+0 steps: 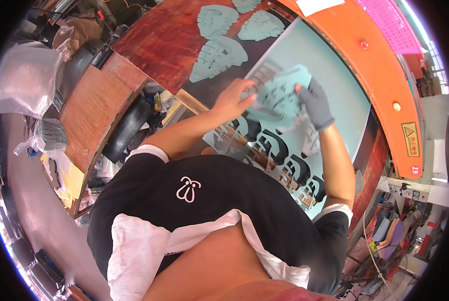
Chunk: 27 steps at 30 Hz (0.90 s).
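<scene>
My right hand, in a grey glove, grips the right edge of a pale green cut-out piece with rows of slots. The piece is held up over the table and a little blurred. At its left side my bare left hand has its fingers apart, close to the edge; whether they touch it is hard to see. Under both hands lies a large pale green sheet. Its near side is a lattice of cut-through openings, with black shapes showing there.
Several similar cut pieces lie on the far left of the table, beside a reddish-brown board. An orange machine beam curves along the right. A brown wooden panel and plastic-wrapped bundles stand to the left.
</scene>
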Each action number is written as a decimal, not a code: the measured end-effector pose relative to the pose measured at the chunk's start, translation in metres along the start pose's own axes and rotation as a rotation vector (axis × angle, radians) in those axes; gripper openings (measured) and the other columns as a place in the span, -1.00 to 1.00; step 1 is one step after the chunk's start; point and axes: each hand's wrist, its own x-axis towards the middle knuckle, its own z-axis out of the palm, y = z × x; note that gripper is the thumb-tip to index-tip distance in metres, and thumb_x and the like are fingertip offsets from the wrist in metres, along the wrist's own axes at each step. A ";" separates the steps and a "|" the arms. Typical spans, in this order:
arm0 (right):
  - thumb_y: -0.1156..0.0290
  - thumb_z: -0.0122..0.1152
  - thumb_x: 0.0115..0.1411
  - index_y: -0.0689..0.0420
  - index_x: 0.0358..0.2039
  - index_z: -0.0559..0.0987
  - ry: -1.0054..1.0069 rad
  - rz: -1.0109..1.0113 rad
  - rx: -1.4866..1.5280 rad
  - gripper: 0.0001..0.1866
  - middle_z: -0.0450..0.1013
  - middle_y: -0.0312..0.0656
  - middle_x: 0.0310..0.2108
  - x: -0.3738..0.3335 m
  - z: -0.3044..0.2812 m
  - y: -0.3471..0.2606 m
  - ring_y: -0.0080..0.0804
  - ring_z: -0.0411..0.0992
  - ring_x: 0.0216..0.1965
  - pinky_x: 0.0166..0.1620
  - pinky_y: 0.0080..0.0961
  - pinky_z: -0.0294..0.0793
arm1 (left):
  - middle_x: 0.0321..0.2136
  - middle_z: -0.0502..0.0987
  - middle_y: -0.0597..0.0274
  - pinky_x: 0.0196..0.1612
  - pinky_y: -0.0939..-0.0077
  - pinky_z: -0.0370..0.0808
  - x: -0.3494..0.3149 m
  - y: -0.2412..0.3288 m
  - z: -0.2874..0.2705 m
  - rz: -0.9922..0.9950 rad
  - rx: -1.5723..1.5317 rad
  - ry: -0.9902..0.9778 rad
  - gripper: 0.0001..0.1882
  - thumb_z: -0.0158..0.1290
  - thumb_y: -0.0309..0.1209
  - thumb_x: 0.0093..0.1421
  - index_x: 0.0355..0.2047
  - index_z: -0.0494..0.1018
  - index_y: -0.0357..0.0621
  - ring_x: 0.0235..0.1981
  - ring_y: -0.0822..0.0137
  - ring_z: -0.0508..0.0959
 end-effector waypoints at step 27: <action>0.16 0.19 0.00 0.19 -0.17 0.47 0.719 0.019 -0.939 -0.56 0.41 0.03 -0.17 -0.071 -0.036 0.150 0.00 0.37 -0.12 -0.05 -0.24 0.36 | -0.39 0.52 0.17 -0.29 0.34 0.41 -0.032 -0.083 -0.026 -0.303 0.138 -0.192 -0.55 0.06 -0.24 0.10 -0.05 0.31 -0.20 -0.39 0.24 0.51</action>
